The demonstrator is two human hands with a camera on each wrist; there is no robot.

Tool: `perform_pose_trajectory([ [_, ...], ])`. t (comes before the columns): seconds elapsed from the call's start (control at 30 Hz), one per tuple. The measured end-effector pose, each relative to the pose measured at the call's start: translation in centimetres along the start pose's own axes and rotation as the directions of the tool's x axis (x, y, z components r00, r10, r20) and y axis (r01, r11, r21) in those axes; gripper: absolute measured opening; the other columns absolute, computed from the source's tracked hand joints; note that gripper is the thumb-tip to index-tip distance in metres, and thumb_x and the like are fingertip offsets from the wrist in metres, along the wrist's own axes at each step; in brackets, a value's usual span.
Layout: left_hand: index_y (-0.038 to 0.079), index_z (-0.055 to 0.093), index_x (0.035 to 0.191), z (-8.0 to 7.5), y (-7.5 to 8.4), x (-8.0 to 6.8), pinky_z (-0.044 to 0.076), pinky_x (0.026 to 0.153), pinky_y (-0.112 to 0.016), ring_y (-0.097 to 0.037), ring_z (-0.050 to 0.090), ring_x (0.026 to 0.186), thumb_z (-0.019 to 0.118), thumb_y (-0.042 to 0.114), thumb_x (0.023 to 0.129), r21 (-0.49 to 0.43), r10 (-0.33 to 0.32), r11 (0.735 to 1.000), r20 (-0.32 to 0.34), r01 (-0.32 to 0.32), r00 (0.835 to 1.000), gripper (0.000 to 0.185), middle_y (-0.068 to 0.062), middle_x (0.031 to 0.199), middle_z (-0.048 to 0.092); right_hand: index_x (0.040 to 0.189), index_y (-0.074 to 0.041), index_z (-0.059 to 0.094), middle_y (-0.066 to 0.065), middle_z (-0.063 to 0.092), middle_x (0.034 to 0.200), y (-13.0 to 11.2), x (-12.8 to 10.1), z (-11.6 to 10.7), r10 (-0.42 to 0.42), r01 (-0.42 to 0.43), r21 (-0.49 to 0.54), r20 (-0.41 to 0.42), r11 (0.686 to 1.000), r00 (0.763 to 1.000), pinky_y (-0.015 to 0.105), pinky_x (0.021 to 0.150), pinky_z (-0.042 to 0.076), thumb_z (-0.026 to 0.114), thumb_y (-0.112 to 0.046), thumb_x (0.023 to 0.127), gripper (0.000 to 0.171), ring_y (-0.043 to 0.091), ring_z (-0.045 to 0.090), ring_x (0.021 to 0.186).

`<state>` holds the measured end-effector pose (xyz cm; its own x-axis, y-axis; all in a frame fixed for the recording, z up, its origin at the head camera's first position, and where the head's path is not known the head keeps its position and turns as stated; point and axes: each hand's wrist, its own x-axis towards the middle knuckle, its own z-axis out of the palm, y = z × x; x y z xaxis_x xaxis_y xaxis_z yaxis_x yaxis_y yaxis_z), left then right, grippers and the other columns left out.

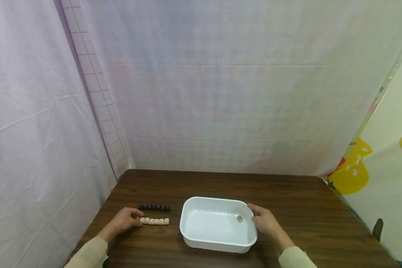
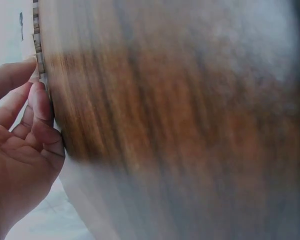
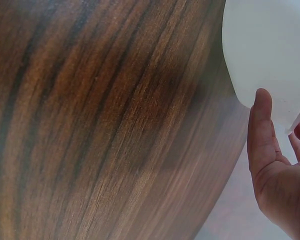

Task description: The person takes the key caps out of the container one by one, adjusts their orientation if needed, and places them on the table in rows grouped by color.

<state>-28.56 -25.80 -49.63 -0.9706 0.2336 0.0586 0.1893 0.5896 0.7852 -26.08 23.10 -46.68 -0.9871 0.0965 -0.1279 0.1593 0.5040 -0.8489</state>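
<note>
My left hand is at the left end of a row of cream keycaps, with thumb and forefinger pinching the end one. In the left wrist view the left hand has its fingertips right at the row's end. Just behind lies a parallel row of black keycaps. My right hand holds the right side of a white plastic basin by its rim. The right wrist view shows a finger of the right hand along the basin's outer wall. A small light-and-brown piece lies inside the basin, towards its right side.
Everything stands on a dark wood-grain table. A pale checked curtain hangs behind its far edge, and a white cloth along the left. Yellow balloon shapes show on the right wall.
</note>
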Motion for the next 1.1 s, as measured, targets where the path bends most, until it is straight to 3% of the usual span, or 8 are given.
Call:
perform_pose_trajectory([
  [0.33,-0.007,0.069,0.099,-0.3,0.8,0.0,0.046,0.066,-0.031,-0.016,0.055,0.074,0.075,-0.005,0.072,0.013,-0.051,0.999,-0.03,0.051,0.998,0.028,-0.002,0.079,0.061,0.138,0.006,0.052,0.032,0.054,0.133,-0.3,-0.3,-0.1,-0.024,0.024,-0.024,0.002,0.999,1.0,0.036,0.077,0.053,0.054,0.005,0.08,0.058,0.032,0.058,0.104],
  [0.53,-0.009,0.068,0.102,-0.5,1.5,0.4,0.047,0.064,-0.03,-0.016,0.056,0.074,0.072,-0.004,0.074,0.028,0.02,0.999,-0.008,-0.02,1.0,0.028,-0.003,0.08,0.064,0.14,0.005,0.051,0.032,0.051,0.137,-0.5,-0.3,-0.1,-0.007,0.007,-0.036,0.014,0.999,1.0,0.046,0.088,0.051,0.055,0.004,0.081,0.059,0.036,0.055,0.114],
  [0.83,-0.008,0.069,0.105,0.4,4.3,1.8,0.046,0.065,-0.029,-0.015,0.057,0.075,0.076,0.003,0.079,0.038,0.098,0.994,0.022,-0.098,0.995,0.029,-0.002,0.082,0.065,0.139,0.006,0.051,0.032,0.052,0.135,-0.4,-0.4,-0.1,-0.021,0.021,-0.022,0.005,1.0,1.0,0.037,0.08,0.052,0.055,0.005,0.08,0.06,0.034,0.056,0.109],
  [1.1,-0.006,0.069,0.107,2.1,7.6,3.3,0.049,0.072,-0.033,-0.015,0.059,0.082,0.076,0.005,0.08,0.024,0.141,0.99,0.047,-0.142,0.989,0.03,-0.003,0.087,0.067,0.14,0.006,0.05,0.033,0.049,0.137,-0.5,-0.4,-0.1,0.001,-0.001,-0.003,0.017,1.0,1.0,0.04,0.08,0.055,0.054,0.005,0.081,0.059,0.034,0.057,0.108],
])
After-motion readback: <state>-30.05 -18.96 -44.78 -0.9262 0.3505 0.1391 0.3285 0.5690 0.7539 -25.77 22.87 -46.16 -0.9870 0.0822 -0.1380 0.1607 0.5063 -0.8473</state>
